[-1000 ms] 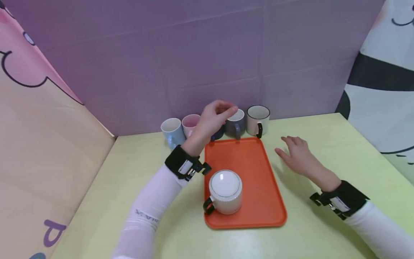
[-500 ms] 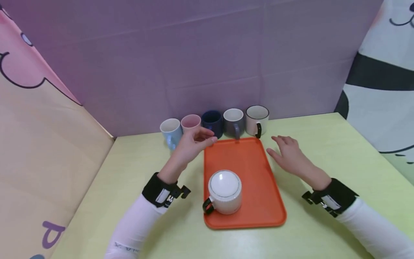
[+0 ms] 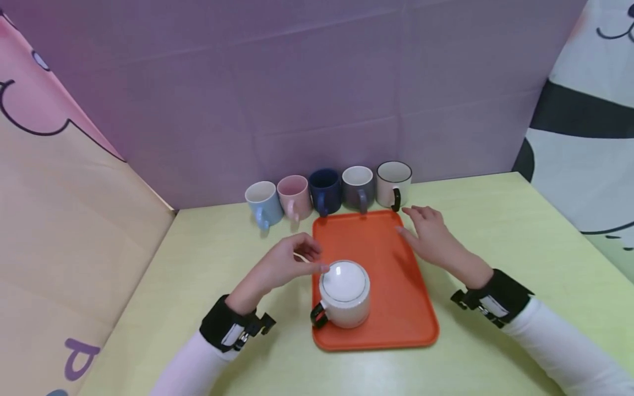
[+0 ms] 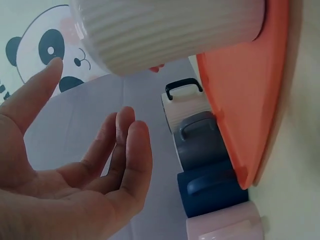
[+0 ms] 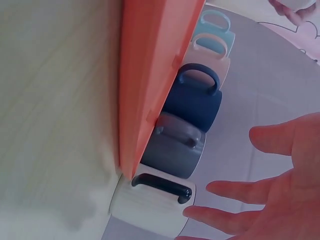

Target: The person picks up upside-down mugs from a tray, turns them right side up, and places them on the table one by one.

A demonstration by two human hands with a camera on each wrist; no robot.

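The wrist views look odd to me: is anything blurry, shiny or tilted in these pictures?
Head view: even, soft light; a bright glare spot sits on the white mug on the orange tray, and faint shadows lie under both hands. Left wrist view: turned sideways, with the left hand large and soft-edged up close. Right wrist view: also sideways, the right hand blurred, the dark blue mug sharper.

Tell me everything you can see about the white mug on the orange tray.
The white mug stands upside down on the near left part of the orange tray. It looks ceramic, with a ribbed wall, a dark line around its upturned base and a black handle pointing toward the near left. The left hand is at its rim side, fingertips close or just touching.
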